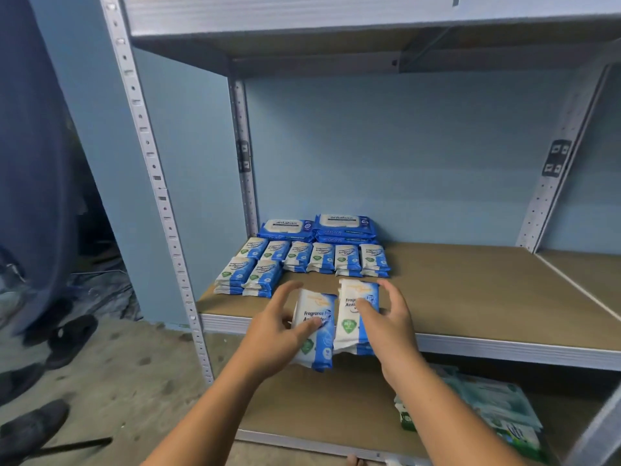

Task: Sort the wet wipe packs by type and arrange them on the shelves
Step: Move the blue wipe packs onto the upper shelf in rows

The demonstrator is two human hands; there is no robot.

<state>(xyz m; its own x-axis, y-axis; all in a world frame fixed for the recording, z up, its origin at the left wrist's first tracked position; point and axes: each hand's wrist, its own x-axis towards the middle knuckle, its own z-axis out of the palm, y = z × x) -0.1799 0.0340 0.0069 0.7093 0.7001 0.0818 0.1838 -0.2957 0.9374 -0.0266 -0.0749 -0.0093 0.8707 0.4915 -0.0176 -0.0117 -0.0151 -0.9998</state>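
My left hand grips a small white-and-blue antibacterial wipe pack at the front edge of the middle shelf. Beside it, my right hand grips a small stack of the same packs, thumb on the front, fingers behind. Both are held just above the shelf lip. Further back on the shelf lie several stacks of the same small packs in rows. Behind them sit two piles of larger blue antabax packs.
The shelf board runs bare to the right up to a seam. On the lower shelf at right lie green-and-white wipe packs. A metal upright stands at left. Dark shoes lie on the concrete floor.
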